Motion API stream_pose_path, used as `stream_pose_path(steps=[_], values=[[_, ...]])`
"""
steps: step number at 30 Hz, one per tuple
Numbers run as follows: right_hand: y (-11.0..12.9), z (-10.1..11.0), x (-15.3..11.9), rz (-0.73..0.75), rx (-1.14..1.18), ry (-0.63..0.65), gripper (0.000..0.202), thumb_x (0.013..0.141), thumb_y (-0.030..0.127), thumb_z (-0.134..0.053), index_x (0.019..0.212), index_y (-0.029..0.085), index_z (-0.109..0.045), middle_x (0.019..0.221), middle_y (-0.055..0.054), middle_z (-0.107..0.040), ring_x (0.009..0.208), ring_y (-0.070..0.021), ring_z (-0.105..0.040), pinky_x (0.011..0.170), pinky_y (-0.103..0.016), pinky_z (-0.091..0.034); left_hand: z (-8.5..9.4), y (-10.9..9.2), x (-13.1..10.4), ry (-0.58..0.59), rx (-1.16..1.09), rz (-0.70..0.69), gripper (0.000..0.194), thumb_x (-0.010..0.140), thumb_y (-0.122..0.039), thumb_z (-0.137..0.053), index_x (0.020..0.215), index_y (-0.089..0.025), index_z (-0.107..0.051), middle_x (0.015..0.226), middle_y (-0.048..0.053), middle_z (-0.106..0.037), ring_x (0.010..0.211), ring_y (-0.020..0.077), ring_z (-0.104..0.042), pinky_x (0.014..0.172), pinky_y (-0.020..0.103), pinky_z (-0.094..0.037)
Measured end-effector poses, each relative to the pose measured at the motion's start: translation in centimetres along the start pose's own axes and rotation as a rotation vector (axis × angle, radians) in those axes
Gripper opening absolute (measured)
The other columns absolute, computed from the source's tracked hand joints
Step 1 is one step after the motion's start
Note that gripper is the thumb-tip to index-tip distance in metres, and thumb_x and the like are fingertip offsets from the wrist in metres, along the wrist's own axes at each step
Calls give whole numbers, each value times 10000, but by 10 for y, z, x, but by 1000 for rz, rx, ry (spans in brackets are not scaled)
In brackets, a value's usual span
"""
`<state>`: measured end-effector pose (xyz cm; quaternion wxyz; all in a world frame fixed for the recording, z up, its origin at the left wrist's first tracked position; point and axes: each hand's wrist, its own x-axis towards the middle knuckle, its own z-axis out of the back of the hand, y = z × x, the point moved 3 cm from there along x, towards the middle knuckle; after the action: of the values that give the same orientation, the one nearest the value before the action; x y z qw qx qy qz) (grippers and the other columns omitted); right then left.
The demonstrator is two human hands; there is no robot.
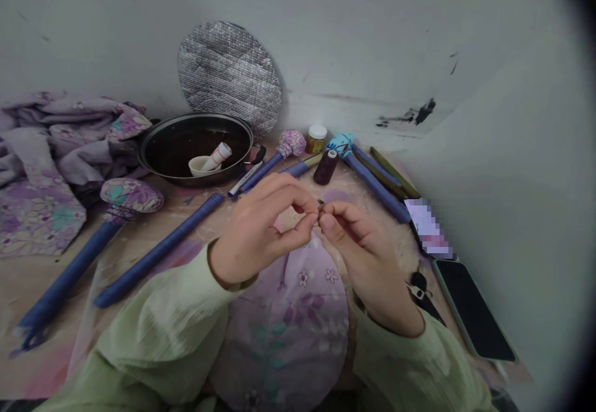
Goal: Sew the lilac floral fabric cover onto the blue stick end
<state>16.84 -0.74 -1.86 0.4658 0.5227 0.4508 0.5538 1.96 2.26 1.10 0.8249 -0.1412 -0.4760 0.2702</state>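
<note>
The left hand is curling its thumb and forefinger into a ring with the tips almost meeting; whether they are gripping anything I cannot tell. The right hand is pinching a small dark item between thumb and forefinger, its details too fine to make out. Both hands are meeting above a lilac floral fabric piece, which is spreading below them toward the wearer and narrowing in folds just under the fingers.

Beyond the hands, a dark thread spool is standing on the tabletop, near a white-lidded jar. A blue-headed stick is lying to their right. On the left, a floral-headed stick and a plain blue rod are lying apart. Behind them, a black pan is holding a small cup with a white roll leaning in it. At the right, 2 phones are lying near a key.
</note>
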Motion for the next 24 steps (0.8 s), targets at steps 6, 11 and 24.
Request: stream_pose_path(steps=[6,11,24], values=[[1,0,0,-16,39,16,152,898,369,-629,827,235,-630,776,20,-579,727,-135,-510,659,-271,-405,0,0,0,-11,-58,22,103,855,-113,-620,795,-192,-592,777,10,-624,753,136,-589,730,284,-503],[-4,3,-1,-48,134,4,192,898,437,-635,841,254,-631,744,27,-512,692,-135,-447,613,-270,-369,2,1,0,-25,-170,80,29,876,-193,-634,870,-182,-660,838,41,-658,792,150,-614,746,295,-517],[-4,0,1,80,243,81,96,940,340,-607,896,256,-620,868,42,-580,832,-99,-559,768,-224,-461,-18,13,-5,53,-905,484,107,821,-220,-738,753,-143,-711,740,12,-657,695,104,-591,658,215,-484]])
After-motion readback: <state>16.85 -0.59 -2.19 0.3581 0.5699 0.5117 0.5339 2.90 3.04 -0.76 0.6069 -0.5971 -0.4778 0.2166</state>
